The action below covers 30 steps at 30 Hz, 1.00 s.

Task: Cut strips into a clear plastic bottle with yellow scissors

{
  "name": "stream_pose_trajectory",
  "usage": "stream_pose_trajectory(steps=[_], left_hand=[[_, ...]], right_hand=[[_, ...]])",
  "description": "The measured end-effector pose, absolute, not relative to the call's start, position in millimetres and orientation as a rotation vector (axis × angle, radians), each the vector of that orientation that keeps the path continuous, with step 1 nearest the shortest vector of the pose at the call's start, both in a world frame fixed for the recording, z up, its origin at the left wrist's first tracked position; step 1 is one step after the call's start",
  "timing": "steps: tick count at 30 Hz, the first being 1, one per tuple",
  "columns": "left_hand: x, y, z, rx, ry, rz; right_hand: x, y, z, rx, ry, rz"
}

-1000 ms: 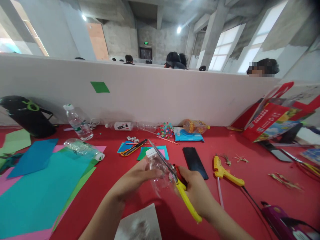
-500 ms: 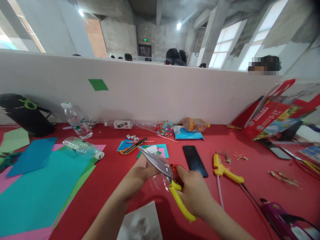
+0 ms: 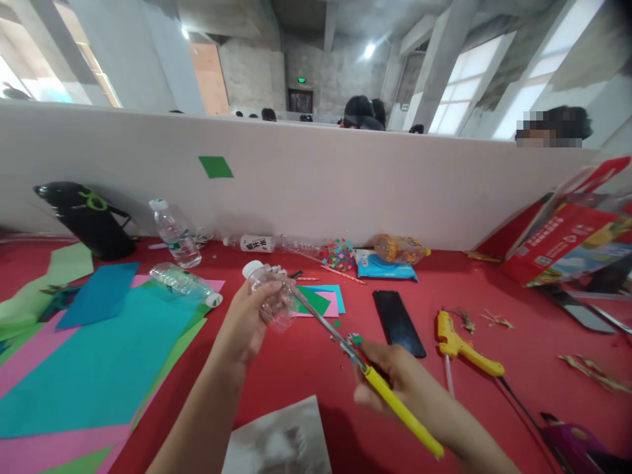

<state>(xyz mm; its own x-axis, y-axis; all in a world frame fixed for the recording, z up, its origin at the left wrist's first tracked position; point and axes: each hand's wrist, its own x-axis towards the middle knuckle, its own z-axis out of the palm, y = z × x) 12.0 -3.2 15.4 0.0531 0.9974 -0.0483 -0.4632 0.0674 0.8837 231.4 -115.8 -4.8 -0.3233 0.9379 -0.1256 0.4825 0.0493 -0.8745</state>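
My left hand (image 3: 245, 326) is wrapped round a small clear plastic bottle (image 3: 269, 294) with a white cap, held tilted above the red table (image 3: 306, 355). My right hand (image 3: 395, 382) grips yellow-handled scissors (image 3: 365, 376). Their long metal blades point up and left, and the tips touch the bottle's side near my left fingers. Whether the blades cut into the plastic is not visible.
Coloured paper sheets (image 3: 93, 368) lie at the left, with two clear bottles (image 3: 185, 283) and a black jug (image 3: 89, 217) behind. A black phone (image 3: 398, 322) and a yellow glue gun (image 3: 461, 342) lie to the right. A white partition (image 3: 316, 178) closes the back; other people's heads show behind it.
My left hand lifted the bottle up and to the left. My right hand slid back toward me, so the scissors now stretch out with their tips at the bottle.
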Motion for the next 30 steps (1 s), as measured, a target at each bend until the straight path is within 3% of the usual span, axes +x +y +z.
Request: stream_pose_trajectory(steps=[7, 30], left_hand=[[3, -3, 18, 0.785, 0.829, 1.433], [22, -17, 20, 0.916, 0.858, 1.49]], right_hand=[[230, -121, 10, -1.41, -2.058, 1.296], [220, -122, 16, -1.301, -1.966, 1.355]])
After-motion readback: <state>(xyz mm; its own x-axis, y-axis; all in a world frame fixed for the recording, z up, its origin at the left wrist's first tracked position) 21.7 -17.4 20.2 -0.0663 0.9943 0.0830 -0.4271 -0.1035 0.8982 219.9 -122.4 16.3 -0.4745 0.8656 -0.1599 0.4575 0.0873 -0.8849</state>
